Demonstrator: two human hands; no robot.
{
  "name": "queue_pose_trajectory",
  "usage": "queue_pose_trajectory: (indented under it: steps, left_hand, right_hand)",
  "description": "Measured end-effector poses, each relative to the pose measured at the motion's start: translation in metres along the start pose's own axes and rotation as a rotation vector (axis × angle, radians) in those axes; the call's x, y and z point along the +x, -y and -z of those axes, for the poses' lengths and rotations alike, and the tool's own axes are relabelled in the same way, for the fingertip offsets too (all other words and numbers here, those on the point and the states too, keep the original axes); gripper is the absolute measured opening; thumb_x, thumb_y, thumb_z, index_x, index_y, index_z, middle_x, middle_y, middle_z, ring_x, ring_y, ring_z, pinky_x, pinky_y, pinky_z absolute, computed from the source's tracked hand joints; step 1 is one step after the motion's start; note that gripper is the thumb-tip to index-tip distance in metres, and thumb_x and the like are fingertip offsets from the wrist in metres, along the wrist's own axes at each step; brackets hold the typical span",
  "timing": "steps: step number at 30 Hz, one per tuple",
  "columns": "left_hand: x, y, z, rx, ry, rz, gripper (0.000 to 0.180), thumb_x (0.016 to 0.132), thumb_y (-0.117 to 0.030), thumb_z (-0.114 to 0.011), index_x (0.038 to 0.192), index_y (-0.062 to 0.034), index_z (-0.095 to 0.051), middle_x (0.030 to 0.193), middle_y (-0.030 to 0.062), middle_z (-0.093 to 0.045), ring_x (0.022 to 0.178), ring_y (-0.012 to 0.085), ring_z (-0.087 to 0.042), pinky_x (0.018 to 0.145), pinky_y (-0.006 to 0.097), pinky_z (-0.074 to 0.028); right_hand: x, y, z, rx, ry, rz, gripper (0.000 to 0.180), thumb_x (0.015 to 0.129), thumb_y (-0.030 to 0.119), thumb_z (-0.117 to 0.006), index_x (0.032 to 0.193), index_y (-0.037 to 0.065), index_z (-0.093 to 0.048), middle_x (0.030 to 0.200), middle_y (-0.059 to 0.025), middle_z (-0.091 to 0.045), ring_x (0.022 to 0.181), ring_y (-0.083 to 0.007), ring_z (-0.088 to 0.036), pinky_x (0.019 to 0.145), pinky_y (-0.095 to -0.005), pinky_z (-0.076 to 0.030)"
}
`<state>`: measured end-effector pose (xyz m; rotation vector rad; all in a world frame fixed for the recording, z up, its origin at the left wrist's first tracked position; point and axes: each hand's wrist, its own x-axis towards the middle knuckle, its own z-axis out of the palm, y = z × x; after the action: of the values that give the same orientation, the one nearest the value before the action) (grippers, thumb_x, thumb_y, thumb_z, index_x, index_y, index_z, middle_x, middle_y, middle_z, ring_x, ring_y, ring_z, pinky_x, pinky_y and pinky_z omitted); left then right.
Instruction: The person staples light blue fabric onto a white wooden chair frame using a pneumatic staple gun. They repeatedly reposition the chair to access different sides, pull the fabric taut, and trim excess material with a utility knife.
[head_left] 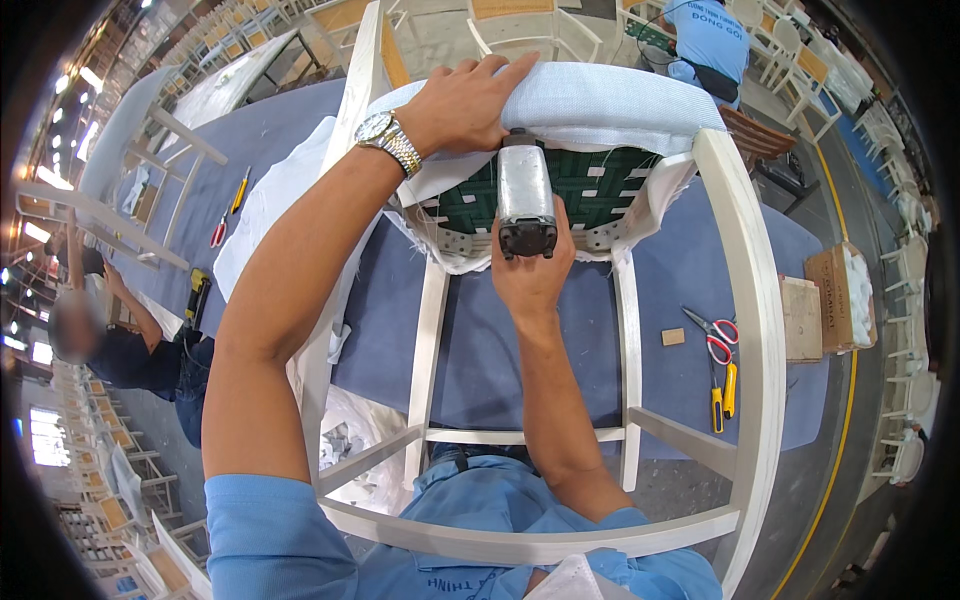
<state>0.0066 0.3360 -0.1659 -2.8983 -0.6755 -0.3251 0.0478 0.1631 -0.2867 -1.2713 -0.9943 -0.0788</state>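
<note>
A white wooden chair frame [752, 300] lies tipped on a blue-covered workbench [520, 350], with its legs toward me. The seat's underside shows green webbing [600, 185] and loose white fabric edges. My left hand [470, 100], with a metal wristwatch, presses flat on the pale blue seat upholstery [610, 100] and holds it over the seat edge. My right hand [535, 270] grips a grey pneumatic staple gun [525, 195] whose nose points at the seat edge beneath the left hand.
Red-handled scissors [712, 332], a yellow utility knife [730, 390] and a small wood block [673, 337] lie on the bench at right, beside cardboard boxes [835, 300]. Another person [110, 345] sits at left; a third person [710, 40] stands behind. Chair frames surround the bench.
</note>
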Motion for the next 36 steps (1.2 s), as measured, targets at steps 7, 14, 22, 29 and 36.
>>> queue_pose_trajectory:
  steps: [7,14,22,29,36]
  left_hand:
    - [-0.003,-0.003,0.002,0.016,0.018,-0.002,0.105,0.077,-0.022,-0.082,0.162,-0.0199,-0.021,0.151,0.0200,-0.046,0.135,0.0414,-0.050,0.108,0.053,-0.043]
    - [-0.002,-0.004,0.005,0.056,0.023,-0.046,0.109,0.076,-0.019,-0.083,0.163,-0.0218,-0.018,0.150,0.0217,-0.046,0.133,0.0426,-0.051,0.107,0.055,-0.043]
    - [-0.029,-0.013,0.016,0.076,-0.074,-0.240,0.114,0.071,-0.023,-0.087,0.163,-0.0169,-0.019,0.158,0.0270,-0.033,0.143,0.0428,-0.038,0.116,0.056,-0.035]
    - [-0.191,-0.041,0.098,-0.191,0.031,-0.109,0.092,0.080,-0.034,-0.082,0.159,-0.0185,-0.035,0.165,0.0183,-0.027,0.153,0.0357,-0.026,0.123,0.055,-0.022]
    - [-0.362,-0.060,0.111,-0.526,-0.005,0.386,0.094,0.082,-0.032,-0.082,0.159,-0.0088,-0.032,0.160,0.0270,-0.032,0.149,0.0401,-0.033,0.119,0.046,-0.031]
  right_hand:
    - [0.000,-0.006,-0.002,-0.047,-0.009,0.083,0.040,0.079,0.005,-0.077,0.113,-0.007,-0.060,0.097,-0.0203,-0.067,0.081,-0.0339,-0.070,0.076,-0.0375,-0.055]
    - [0.000,-0.008,-0.004,0.028,0.017,0.086,0.038,0.080,0.004,-0.077,0.114,-0.007,-0.061,0.096,-0.0197,-0.069,0.084,-0.0323,-0.072,0.076,-0.0376,-0.055]
    - [-0.021,-0.007,0.012,0.097,0.108,-0.348,0.040,0.074,0.001,-0.073,0.113,-0.002,-0.065,0.111,-0.0211,-0.067,0.100,-0.0412,-0.067,0.087,-0.0413,-0.053]
    - [-0.111,-0.064,0.086,-0.518,0.509,-0.639,0.044,0.080,0.021,-0.079,0.115,-0.001,-0.065,0.110,-0.0240,-0.067,0.110,-0.0449,-0.063,0.093,-0.0516,-0.050]
    - [-0.189,-0.104,0.102,-0.546,0.619,-0.659,0.047,0.080,0.024,-0.079,0.116,-0.003,-0.065,0.108,-0.0266,-0.069,0.105,-0.0455,-0.066,0.092,-0.0494,-0.053]
